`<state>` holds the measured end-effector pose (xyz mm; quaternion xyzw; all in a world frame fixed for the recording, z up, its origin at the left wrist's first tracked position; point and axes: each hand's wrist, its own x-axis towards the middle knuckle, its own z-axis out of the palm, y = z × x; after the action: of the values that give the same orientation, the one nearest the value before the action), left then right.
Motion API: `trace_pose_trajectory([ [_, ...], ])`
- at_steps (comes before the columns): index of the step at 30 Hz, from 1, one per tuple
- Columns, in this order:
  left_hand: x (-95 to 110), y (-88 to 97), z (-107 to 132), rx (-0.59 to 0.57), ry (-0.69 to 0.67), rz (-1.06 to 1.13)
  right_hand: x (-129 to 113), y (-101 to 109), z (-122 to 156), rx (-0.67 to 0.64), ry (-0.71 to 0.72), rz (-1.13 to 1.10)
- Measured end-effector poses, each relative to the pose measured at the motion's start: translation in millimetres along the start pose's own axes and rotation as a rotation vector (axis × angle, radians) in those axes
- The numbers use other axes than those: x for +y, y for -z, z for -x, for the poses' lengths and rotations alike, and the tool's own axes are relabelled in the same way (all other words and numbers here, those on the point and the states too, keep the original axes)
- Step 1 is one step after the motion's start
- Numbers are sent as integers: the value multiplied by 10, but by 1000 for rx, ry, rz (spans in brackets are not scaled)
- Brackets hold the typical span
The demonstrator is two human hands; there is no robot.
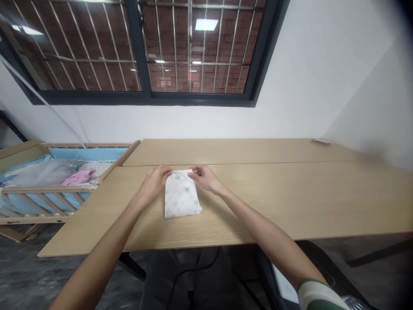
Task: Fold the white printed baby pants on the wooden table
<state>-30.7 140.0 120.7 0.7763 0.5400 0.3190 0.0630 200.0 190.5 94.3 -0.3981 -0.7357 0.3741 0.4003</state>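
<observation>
Folded white cloth [180, 196] lies flat on the wooden table [284, 202], printed side up! Left hand [155, 183] closes in a tight pinch on its top left corner, right hand [204, 178] pinches the top right, holding that edge nice and level.

The left hand [153, 185] and right hand [204, 177] are covering the upper corners of the folded white cloth [181, 196], whose tiny printed motifs are showing too small to tell. At the frame's left edge, the wooden crib [87, 145] is running out of view, a small pale object [321, 141] on the table [290, 193] is blurring at upper right, and the striped sleeve [318, 297] is being cut off at lower right.
</observation>
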Motion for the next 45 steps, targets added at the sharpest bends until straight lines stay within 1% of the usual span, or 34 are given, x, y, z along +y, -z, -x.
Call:
trace_pose_trajectory([
  [2, -98, -198, -193, -67, 72, -38, 272, -61, -200, 28, -55, 16],
  [5, -268, -506, -355, -124, 137, -83, 610, -175, -367, 76, -170, 99],
  [8, -411, -711, -417, -156, 184, -133, 802, -264, -418, 73, -237, 150],
  [10, -443, -758, -413, -147, 195, -169, 853, -291, -419, 58, -243, 158],
  [12, -395, -751, -342, -106, 194, -210, 853, -286, -406, 52, -250, 169],
  [14, -258, -731, -164, -59, 182, -252, 796, -256, -376, 79, -217, 212],
  [15, -160, -731, -27, -48, 171, -266, 743, -237, -351, 98, -170, 249],
  [17, 73, -770, 332, -46, 136, -298, 585, -212, -271, 89, -9, 336],
  [18, 193, -812, 537, -48, 114, -315, 483, -213, -215, 46, 89, 373],
  [19, 304, -865, 741, -30, 73, -366, 373, -228, -148, -29, 182, 397],
  [21, 473, -986, 1097, 22, 44, -459, 152, -303, 9, -246, 332, 421],
  [23, 545, -1091, 1325, 45, 32, -511, -18, -422, 173, -482, 434, 427],
  [25, 530, -1152, 1418, 26, 11, -517, -94, -544, 309, -676, 490, 424],
  [26, 506, -1166, 1429, 17, 4, -516, -94, -594, 357, -743, 495, 420],
  [28, 459, -1168, 1422, 15, 7, -511, -30, -658, 399, -825, 460, 415],
  [29, 445, -1162, 1415, 19, 17, -501, 24, -672, 393, -842, 430, 417],
  [31, 442, -1147, 1412, 23, 47, -456, 154, -673, 329, -833, 370, 437],
  [33, 456, -1136, 1421, 20, 69, -390, 293, -652, 206, -789, 336, 476],
  [36, 463, -1134, 1436, 39, 85, -343, 497, -590, -51, -701, 334, 526],
  [39, 445, -1137, 1437, 46, 78, -351, 676, -496, -330, -625, 322, 562],
  [42, 448, -1130, 1430, 27, 88, -367, 793, -412, -539, -564, 288, 602],
  [45, 473, -1117, 1423, 2, 88, -371, 817, -381, -612, -545, 284, 659],
])
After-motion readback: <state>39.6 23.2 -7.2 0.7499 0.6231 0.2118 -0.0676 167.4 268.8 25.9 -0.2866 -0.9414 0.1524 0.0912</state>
